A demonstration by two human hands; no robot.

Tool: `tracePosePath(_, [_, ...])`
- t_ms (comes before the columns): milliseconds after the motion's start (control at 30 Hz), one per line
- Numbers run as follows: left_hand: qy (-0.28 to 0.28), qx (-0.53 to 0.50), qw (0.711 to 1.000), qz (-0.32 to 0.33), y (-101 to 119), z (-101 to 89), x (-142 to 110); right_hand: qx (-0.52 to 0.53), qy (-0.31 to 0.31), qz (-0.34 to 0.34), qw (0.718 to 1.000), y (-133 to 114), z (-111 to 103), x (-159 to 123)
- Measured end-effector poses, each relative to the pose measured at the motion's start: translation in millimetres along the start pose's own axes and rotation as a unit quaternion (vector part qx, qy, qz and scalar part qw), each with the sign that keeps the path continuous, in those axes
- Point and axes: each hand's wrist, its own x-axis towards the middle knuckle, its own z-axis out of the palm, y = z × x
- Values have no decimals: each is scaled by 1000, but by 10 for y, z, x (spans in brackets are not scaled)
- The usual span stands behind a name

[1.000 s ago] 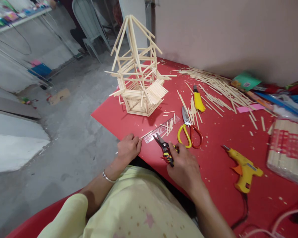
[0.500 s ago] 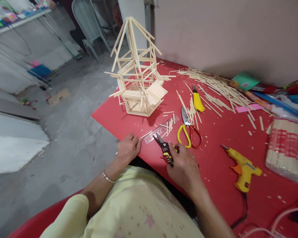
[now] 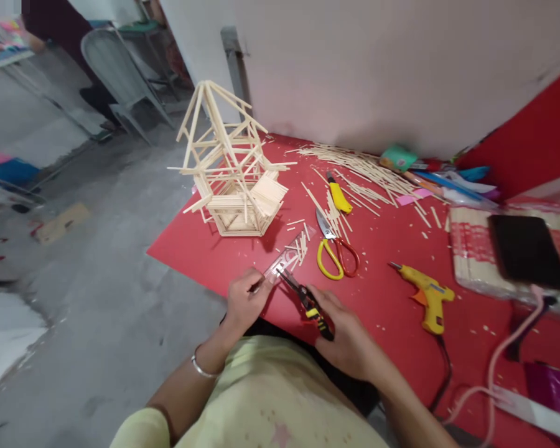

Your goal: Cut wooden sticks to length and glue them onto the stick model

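My left hand (image 3: 248, 300) is closed in a pinch at the near end of a clear plastic ruler (image 3: 276, 267); the thin wooden stick in its fingers hardly shows. My right hand (image 3: 348, 330) grips black and yellow snips (image 3: 305, 302), whose blades point toward the left fingertips, over the ruler. Short cut sticks (image 3: 300, 249) lie across the ruler's far part. Behind it stands a house-like frame (image 3: 238, 186) of pale wooden sticks, with a pointed open roof. Scissors (image 3: 330, 249) with one yellow and one red handle rest to the right, blades partly on loose sticks.
On the red table (image 3: 378, 354) lie a yellow glue gun (image 3: 428, 295) with a cord, a yellow cutter knife (image 3: 339, 194) and a long stick pile (image 3: 354, 163). At right, a dark phone (image 3: 529, 249) sits on packed sticks (image 3: 469, 249). A grey chair (image 3: 116, 74) and a person stand beyond.
The view has turned to the right, so the table things appear further left. My left hand is now at the ruler's near end, and the snips' tips have come close to its fingers.
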Motion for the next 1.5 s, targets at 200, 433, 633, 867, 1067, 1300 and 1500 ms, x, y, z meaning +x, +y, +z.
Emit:
tracePosePath(200, [-32,-53,998,21,35,58,80,-9,34,11,999,-60,99,92])
tracePosePath(433, [-76,-62,995,34,17,30,169,-15,47,22,999,-242,33,162])
tracePosePath(633, [-80,-45,993,70,2,25,217,-19,24,24,999,-256,11,170])
tracePosePath(867, [-88,-35,991,99,-59,46,249,-71,-7,73,995,-235,75,97])
tracePosePath(1067, [-103,-12,988,117,-16,33,236,-80,60,113,989,-280,197,124])
tracePosePath(1300, [-114,-73,976,168,29,52,150,-70,97,111,987,-236,193,91])
tracePosePath(1500, [-184,-151,969,65,156,-10,230,-76,70,70,992,-252,20,85])
